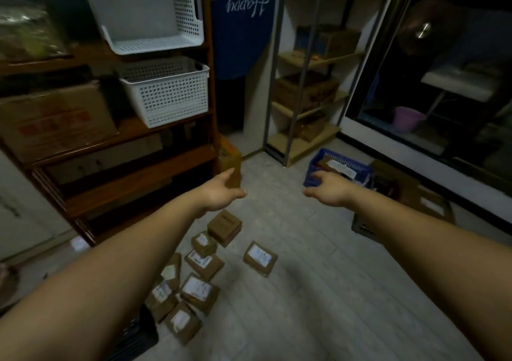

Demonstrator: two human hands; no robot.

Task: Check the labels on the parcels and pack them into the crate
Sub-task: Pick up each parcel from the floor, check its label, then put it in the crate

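Parcels (194,272) lie near and left, closest beneath the left hand (221,191) — blue crate (336,166) sits far right, past the right hand (329,191); both hands spread, empty.

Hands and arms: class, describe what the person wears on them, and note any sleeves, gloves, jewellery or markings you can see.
Nothing is worn. The left hand and right hand are bare, with no gloves, rings or watch visible. Both forearms are uncovered right to the frame edge, so no sleeves show. No markings can be made out.
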